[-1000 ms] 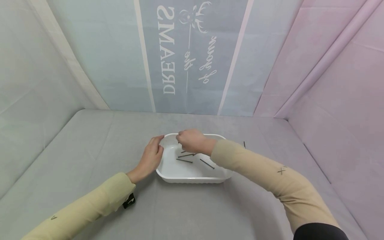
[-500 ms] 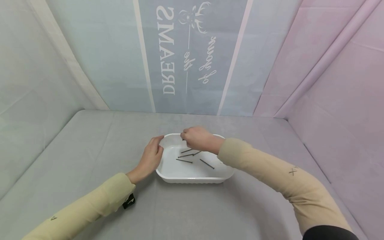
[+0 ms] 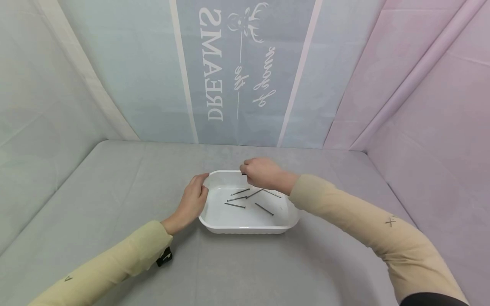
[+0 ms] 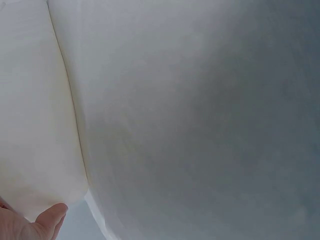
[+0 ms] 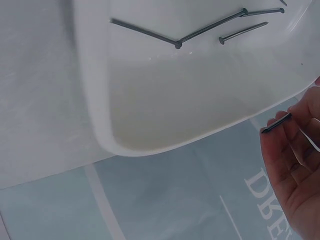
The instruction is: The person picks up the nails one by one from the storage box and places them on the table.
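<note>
A white, rounded rectangular tray (image 3: pixel 246 230) sits on the grey cloth in the head view. My left hand (image 3: pixel 188 205) rests against the tray's left rim, fingers extended along the edge. In the left wrist view only the thumb and part of that hand (image 4: pixel 30 225) show, low in the corner. Over the far rim, my right hand (image 3: pixel 263 173) pinches a dark metal nail (image 5: pixel 276 123) between thumb and fingers, clearest in the right wrist view. Several similar nails lie scattered on the tray floor, among them a front nail (image 3: pixel 235 205) and a slanted nail (image 3: pixel 264 208).
Grey cloth (image 3: pixel 126 191) covers the surface around the tray. Behind it rises a blue-grey fabric wall (image 3: pixel 245 127) with white lettering, and a pink fabric wall (image 3: pixel 432 157) stands at right. A small black object (image 3: pixel 164 257) is under the left cuff.
My right hand has moved right and toward the far rim, uncovering more nails in the tray. The nail lying right of the tray is now behind the sleeve. My left hand stays put.
</note>
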`<state>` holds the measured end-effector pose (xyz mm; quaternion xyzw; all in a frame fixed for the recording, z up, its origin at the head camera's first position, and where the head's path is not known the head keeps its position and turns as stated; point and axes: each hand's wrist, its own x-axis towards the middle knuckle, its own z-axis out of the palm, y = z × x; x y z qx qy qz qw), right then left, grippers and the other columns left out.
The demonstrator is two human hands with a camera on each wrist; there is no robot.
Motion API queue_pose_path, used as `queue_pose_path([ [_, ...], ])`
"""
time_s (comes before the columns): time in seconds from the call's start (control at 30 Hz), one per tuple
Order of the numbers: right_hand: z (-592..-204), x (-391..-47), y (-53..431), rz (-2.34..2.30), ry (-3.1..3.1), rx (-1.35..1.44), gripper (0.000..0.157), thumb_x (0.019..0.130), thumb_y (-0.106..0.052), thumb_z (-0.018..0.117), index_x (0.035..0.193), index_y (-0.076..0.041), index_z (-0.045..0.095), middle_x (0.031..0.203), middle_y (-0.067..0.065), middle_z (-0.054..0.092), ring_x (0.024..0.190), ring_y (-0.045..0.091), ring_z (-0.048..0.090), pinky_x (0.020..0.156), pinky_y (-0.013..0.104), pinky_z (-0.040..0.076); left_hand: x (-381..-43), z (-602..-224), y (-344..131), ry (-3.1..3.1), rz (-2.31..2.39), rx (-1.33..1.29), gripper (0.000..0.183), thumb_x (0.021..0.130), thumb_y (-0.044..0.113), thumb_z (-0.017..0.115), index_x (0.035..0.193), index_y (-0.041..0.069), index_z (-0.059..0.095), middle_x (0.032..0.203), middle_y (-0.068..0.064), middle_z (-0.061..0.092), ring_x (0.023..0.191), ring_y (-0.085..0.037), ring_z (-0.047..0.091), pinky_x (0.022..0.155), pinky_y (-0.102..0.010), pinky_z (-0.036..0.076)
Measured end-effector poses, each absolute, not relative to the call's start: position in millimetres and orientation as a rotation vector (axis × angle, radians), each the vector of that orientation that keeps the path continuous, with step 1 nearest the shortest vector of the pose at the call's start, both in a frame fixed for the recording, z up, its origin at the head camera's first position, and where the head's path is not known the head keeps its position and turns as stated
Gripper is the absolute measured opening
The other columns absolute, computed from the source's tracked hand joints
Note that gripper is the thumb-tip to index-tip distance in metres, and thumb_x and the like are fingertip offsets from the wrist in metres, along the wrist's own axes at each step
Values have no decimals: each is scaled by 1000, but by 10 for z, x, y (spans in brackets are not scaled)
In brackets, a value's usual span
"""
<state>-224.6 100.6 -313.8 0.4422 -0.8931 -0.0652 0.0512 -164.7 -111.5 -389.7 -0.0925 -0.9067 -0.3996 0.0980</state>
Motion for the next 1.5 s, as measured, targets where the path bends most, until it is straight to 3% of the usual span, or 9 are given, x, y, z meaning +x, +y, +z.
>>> queue_pose_path([
  [0.3, -3110, -2268, 1136, -146, -2745, 1294, 13, 79, 0, 56, 89, -5, 64, 74, 2, 55, 62, 15, 53, 54, 26, 44, -1621, -3887, -1103, -2610, -1157, -317, 39, 87, -1, 36, 125, -10, 44, 120, -24, 48, 107, -33, 49, 89, -46, 42],
  [0.77, -3048, -2291, 1375, -5, -2732, 1252, 15, 78, 2, 58, 90, -3, 65, 84, 7, 62, 72, 19, 61, 63, 27, 50, -1637, -3878, -1110, -2690, -1188, -261, 39, 90, 0, 37, 129, -6, 42, 127, -20, 45, 115, -30, 46, 94, -43, 39],
  [1.5, -2988, -2230, 1842, 164, -2787, 1027, 15, 77, 1, 60, 91, -3, 66, 84, 7, 62, 68, 17, 59, 59, 28, 48, -1634, -3883, -1107, -2663, -1171, -287, 40, 89, -1, 37, 128, -7, 43, 126, -22, 46, 116, -32, 45, 95, -45, 39],
])
